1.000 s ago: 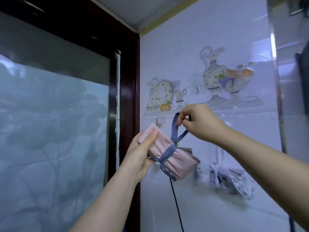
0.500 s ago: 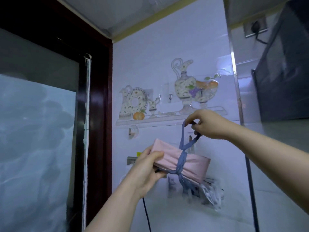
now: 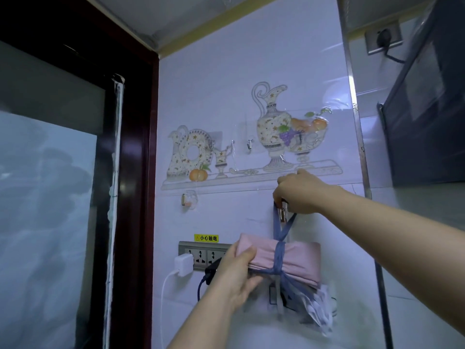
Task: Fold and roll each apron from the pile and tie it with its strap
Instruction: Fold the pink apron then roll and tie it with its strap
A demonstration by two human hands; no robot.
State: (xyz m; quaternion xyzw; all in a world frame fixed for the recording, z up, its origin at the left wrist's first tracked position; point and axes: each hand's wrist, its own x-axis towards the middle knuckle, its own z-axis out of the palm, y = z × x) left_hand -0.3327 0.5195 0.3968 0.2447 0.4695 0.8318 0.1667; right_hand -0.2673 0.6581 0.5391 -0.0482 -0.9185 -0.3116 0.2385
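Left hand [image 3: 236, 275] curls round one end of a rolled pink apron [image 3: 299, 259] held against the tiled wall [image 3: 221, 96]. Right hand [image 3: 299, 192] pinches its blue strap [image 3: 278, 229] at what appears to be a metal hook [image 3: 283, 214]. The bundle looks soft and light, best held by the roll and strap.

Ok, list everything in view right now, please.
hook: one, metal, on the white wall
rolled apron: one, pink, below the hook
strap: one, blue, tied round the apron, loop up at the hook
socket panel: one, grey, wall left of the apron
charger: one, white, plugged into the panel
warning label: one, yellow, above the panel
door frame: one, dark red, far left
left hand: one, grips the apron's left end
right hand: one, pinches the strap loop
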